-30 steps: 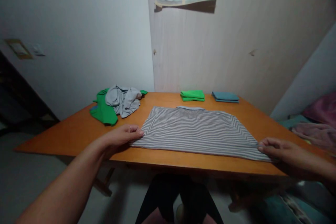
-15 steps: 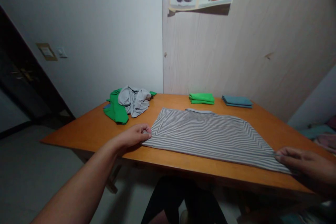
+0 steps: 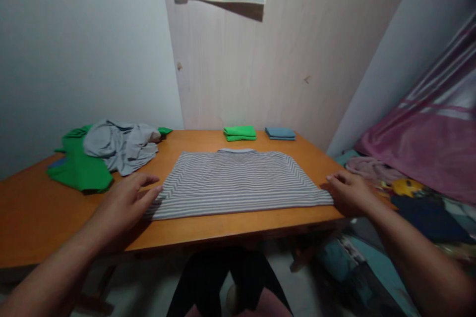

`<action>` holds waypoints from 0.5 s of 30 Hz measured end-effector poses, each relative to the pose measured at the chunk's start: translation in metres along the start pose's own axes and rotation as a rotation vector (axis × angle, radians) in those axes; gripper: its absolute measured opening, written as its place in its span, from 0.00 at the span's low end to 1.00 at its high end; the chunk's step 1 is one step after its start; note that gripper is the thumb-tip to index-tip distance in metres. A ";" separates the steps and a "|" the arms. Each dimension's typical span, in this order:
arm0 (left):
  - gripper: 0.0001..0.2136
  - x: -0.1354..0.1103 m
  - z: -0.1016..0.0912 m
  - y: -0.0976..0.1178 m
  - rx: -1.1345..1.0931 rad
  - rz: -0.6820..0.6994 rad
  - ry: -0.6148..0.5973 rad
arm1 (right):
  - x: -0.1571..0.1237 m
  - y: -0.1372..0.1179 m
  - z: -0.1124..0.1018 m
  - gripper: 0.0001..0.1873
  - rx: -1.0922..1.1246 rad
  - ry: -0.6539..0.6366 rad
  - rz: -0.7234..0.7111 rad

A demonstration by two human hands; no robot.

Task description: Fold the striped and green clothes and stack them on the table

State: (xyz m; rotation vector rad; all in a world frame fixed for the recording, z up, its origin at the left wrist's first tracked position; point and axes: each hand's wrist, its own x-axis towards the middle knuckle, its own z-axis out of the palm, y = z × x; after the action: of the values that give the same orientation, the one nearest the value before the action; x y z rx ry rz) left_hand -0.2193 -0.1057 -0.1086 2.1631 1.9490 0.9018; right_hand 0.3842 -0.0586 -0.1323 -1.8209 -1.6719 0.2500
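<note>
A grey-and-white striped polo shirt point(image 3: 238, 183) lies flat on the orange-brown table point(image 3: 238, 225), its pale collar toward the back wall and its straight edge along the front. At the shirt's left side, my left hand point(image 3: 130, 198) is open, with thumb and fingers apart beside the cloth. My right hand point(image 3: 347, 190) is at the right front corner, fingers curled closed on the cloth there; its fingertips are partly hidden.
Crumpled green cloth point(image 3: 80, 168) and grey cloth point(image 3: 122, 146) are heaped on the left. Folded green cloth point(image 3: 240, 133) and folded blue cloth point(image 3: 280, 133) sit at the back. A pink curtain point(image 3: 439, 129) and piled belongings are beyond the right end.
My left hand has let go of the shirt's left corner and its fingers have spread. The view has turned right. My right hand remains at the shirt's right corner.
</note>
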 end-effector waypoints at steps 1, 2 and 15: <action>0.19 -0.001 0.002 0.006 -0.009 0.030 -0.013 | -0.002 -0.005 -0.003 0.20 -0.043 0.053 -0.026; 0.19 -0.002 0.006 0.013 -0.026 0.068 -0.038 | -0.004 -0.010 -0.005 0.19 -0.084 0.091 -0.059; 0.31 -0.023 0.054 0.029 0.221 0.163 -0.423 | -0.036 0.000 0.060 0.33 -0.190 -0.280 -0.430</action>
State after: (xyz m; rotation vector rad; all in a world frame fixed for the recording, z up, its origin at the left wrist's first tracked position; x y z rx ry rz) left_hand -0.1680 -0.1162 -0.1481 2.4112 1.7493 0.2149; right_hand 0.3452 -0.0731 -0.1887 -1.5561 -2.3031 0.1678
